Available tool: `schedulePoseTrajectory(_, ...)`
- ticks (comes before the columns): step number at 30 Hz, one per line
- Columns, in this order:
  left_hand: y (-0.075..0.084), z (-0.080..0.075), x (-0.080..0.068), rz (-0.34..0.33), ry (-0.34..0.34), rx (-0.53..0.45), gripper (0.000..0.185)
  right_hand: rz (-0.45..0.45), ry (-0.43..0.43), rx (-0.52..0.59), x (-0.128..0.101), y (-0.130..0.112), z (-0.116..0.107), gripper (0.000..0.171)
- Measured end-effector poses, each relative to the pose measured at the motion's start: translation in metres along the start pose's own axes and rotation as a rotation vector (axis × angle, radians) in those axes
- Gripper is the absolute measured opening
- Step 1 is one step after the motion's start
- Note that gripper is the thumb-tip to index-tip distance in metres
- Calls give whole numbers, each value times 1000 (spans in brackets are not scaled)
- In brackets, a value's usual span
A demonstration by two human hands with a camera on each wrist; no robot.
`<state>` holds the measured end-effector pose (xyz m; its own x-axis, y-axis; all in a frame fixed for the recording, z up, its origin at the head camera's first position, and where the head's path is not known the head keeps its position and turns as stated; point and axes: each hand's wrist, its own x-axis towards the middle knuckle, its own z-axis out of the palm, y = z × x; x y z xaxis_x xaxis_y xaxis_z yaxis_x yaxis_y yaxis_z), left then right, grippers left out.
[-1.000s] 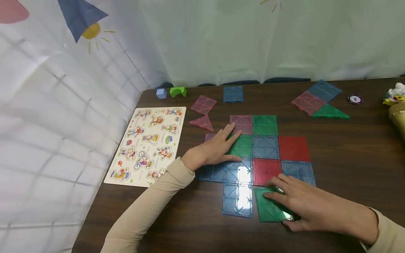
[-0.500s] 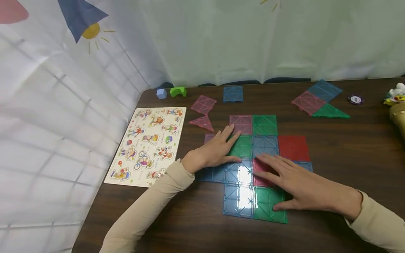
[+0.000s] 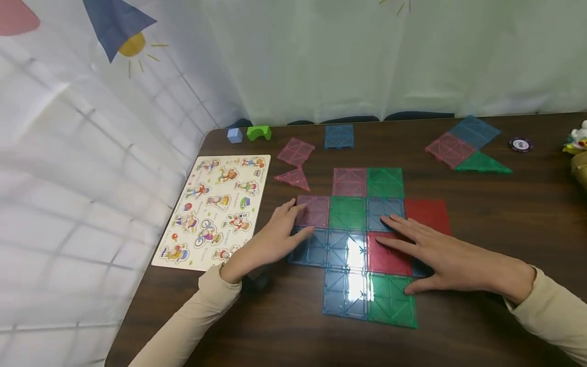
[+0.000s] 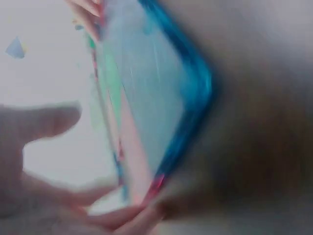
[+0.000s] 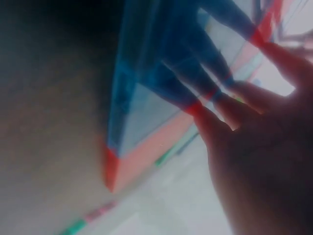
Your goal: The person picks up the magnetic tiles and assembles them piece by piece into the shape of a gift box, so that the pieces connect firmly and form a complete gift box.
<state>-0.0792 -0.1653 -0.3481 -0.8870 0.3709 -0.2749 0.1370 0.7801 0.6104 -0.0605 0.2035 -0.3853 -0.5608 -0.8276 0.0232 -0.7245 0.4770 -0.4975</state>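
Observation:
A flat patchwork of see-through magnetic tiles lies on the table, joined edge to edge in pink, green, blue and red. My left hand (image 3: 275, 232) is at its left edge, fingers spread and relaxed, fingertips at the purple tile (image 3: 313, 211) and thumb over a blue tile (image 3: 308, 250). My right hand (image 3: 435, 255) lies spread over the right side, fingertips on a red tile (image 3: 387, 257), thumb by the corner of the front green tile (image 3: 392, 300). Its palm hides most of another blue tile. In the left wrist view, a blurred blue-edged tile (image 4: 151, 78) stands beside the fingers.
A wooden picture puzzle board (image 3: 213, 211) lies to the left. Behind are a blue block (image 3: 235, 135), a green arch block (image 3: 259, 133), loose pink tiles (image 3: 295, 152) and a blue tile (image 3: 339, 136). Joined tiles (image 3: 451, 150), a poker chip (image 3: 521, 145) and a toy figure (image 3: 579, 137) stand far right.
My right hand has brought the front green tile against the blue one, then shifted up onto the red tile. My left hand has slid left off the middle tiles to the patchwork's edge.

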Motion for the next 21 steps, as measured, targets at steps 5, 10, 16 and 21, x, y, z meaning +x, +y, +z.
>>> schedulePoseTrajectory(5,-7,-9,5,-110,71,-636,63,17,-7,40,0,-1,0,95)
schedulePoseTrajectory(10,-13,-14,10,-202,129,-1123,57,17,-6,51,-1,0,1,95)
schedulePoseTrajectory(16,-14,-8,7,-163,176,-1191,58,10,5,27,-1,-1,4,95)
schedulePoseTrajectory(21,-14,-2,4,-138,242,-1269,58,9,11,44,0,-2,6,95)
